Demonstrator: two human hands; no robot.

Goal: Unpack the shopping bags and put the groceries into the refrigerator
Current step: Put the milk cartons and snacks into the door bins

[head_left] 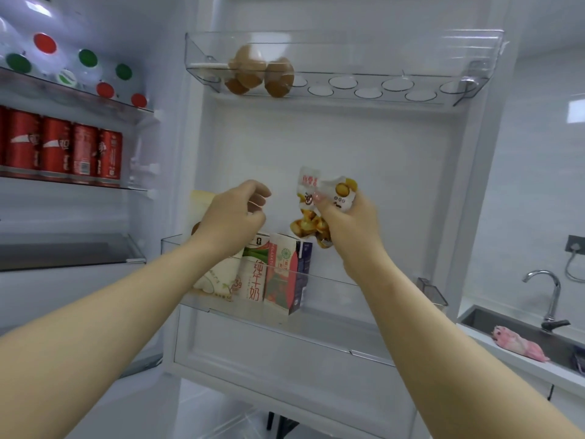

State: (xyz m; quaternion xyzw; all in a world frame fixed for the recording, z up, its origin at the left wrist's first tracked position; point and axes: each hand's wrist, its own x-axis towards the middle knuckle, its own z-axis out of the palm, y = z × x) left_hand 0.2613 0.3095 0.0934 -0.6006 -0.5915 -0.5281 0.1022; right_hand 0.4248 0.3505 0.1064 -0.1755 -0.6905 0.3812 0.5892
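Note:
My right hand [348, 220] grips several small white-and-yellow snack packets [311, 205] in front of the open refrigerator door, above the middle door shelf [329, 282]. My left hand [235, 213] hovers beside it with fingers curled and nothing in them that I can see. In that shelf stand milk cartons [253, 274] and a red carton [283, 277], partly hidden by my left wrist. The top door tray [348, 87] holds brown eggs [278, 77] at its left end.
Inside the fridge at left, red cans [63, 150] line one shelf and bottles with red and green caps [87, 58] lie above. At right are a sink [519, 334], a tap [550, 296] and a pink item [519, 342].

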